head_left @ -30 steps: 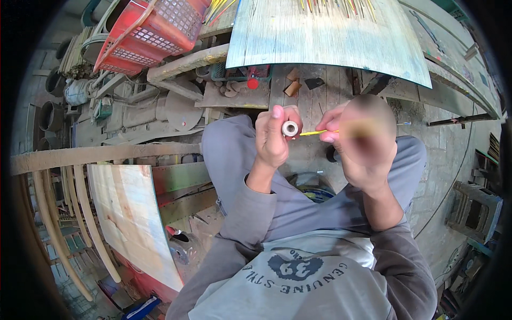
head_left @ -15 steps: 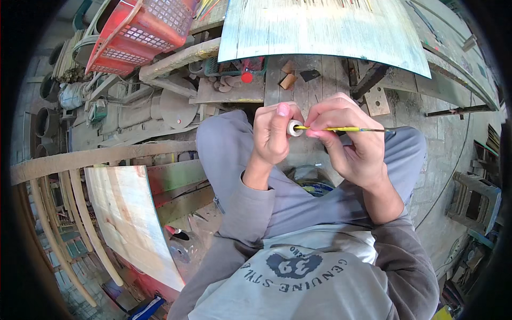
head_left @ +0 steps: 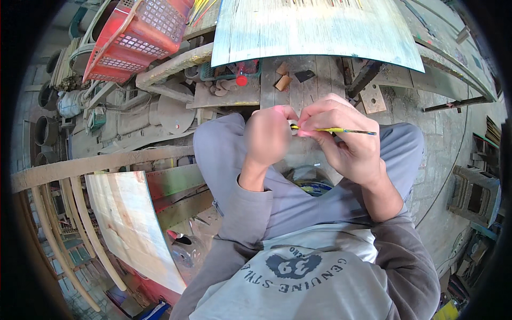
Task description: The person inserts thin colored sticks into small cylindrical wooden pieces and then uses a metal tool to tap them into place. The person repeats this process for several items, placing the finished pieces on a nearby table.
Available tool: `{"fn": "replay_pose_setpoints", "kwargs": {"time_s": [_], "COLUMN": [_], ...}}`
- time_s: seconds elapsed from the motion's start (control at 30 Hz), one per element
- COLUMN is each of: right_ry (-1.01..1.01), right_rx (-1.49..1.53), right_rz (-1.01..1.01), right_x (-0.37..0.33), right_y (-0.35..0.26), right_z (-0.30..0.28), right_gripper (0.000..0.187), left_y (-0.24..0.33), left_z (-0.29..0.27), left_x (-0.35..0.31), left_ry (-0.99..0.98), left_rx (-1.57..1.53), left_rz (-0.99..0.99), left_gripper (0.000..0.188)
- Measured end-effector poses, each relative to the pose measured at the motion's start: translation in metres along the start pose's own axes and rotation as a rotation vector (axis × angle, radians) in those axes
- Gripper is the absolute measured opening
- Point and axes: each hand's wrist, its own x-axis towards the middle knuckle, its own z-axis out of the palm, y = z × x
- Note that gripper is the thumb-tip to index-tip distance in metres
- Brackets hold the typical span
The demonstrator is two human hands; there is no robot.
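My left hand (head_left: 268, 136) is closed, partly blurred, around a small pale round piece (head_left: 293, 123) with a dark opening facing right. In my right hand (head_left: 346, 133) a thin yellow stick with a darker far end (head_left: 344, 130), perhaps a paintbrush, is pinched between thumb and fingers. It lies nearly level, its left tip at the opening of the pale piece. Whether the tip is inside or only touching cannot be made out. Both hands are held close together above my lap. Most of the pale piece is hidden by my left fingers.
Ahead stands a table with a pale blue-white board (head_left: 314, 32) and thin sticks at its far edge. A red plastic basket (head_left: 133, 40) is at the far left. Between my knees sits a round container (head_left: 313, 184). Wooden rails (head_left: 106, 162) and a leaning board (head_left: 125, 213) are at the left.
Both hands have shifted slightly left in the picture, as has the surrounding scene. The left hand has turned a little, hiding more of the pale piece. The yellow stick stays in the right hand's pinch.
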Motion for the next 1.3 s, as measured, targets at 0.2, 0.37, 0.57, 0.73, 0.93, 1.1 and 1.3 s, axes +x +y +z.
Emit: {"fn": "replay_pose_setpoints", "kwargs": {"time_s": [0.2, 0.37, 0.57, 0.73, 0.93, 1.1, 1.3], "right_ry": [0.012, -0.021, -0.062, -0.055, -0.035, -0.051, -0.070], "right_rx": [-0.016, -0.014, 0.022, 0.070, 0.044, 0.033, 0.077], "right_rz": [0.028, 0.089, 0.129, 0.149, 0.124, 0.120, 0.138], "right_x": [0.004, 0.003, 0.001, 0.002, 0.003, 0.002, 0.003], "right_y": [0.000, 0.003, 0.010, 0.009, 0.013, 0.011, 0.008], "right_z": [-0.011, -0.019, -0.023, -0.023, -0.021, -0.021, -0.023], "right_gripper": [0.018, 0.014, 0.013, 0.011, 0.010, 0.010, 0.011], "left_y": [-0.004, -0.002, -0.006, -0.010, -0.011, 0.007, -0.006], "left_z": [0.008, 0.019, 0.011, 0.008, 0.005, 0.007, 0.021], "left_x": [-0.007, -0.008, -0.009, -0.003, 0.003, -0.007, -0.011], "left_ry": [-0.027, 0.020, -0.039, -0.026, -0.066, -0.143, -0.038], "left_rx": [-0.177, -0.182, -0.009, 0.061, 0.136, -0.003, -0.347], "left_rz": [0.011, -0.007, 0.040, 0.222, 0.286, -0.058, 0.002], "left_gripper": [0.055, 0.056, 0.048, 0.044, 0.041, 0.038, 0.038]}}
